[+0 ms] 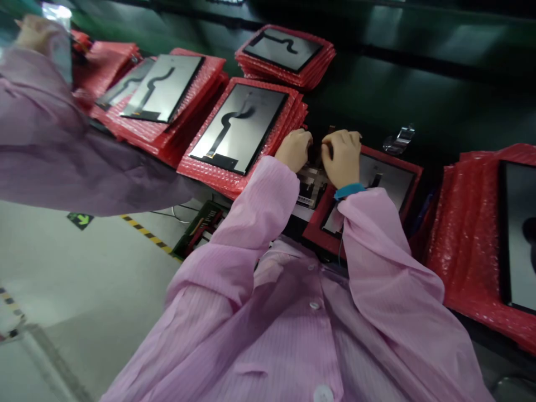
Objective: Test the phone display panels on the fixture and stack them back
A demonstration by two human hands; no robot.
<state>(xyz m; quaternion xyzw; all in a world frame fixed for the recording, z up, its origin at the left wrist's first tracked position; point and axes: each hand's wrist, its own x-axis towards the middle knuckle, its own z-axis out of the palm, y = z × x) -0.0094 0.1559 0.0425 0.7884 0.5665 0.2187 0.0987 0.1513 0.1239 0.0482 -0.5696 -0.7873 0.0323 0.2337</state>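
A small board with a barcode label lies between my hands on the dark bench. My left hand is closed at its upper left edge, fingers curled down; what they grip is hidden. Opposite it, my right hand, with a blue wrist band below it, is curled closed over the board's upper right, its fingertips out of sight. Under my right forearm is a display panel on a red pad.
Display panels top red bubble-wrap stacks at left and behind. Another panel lies on a red stack at far right. A co-worker's hand and sleeve reach in from the left. A green bin stands below the bench.
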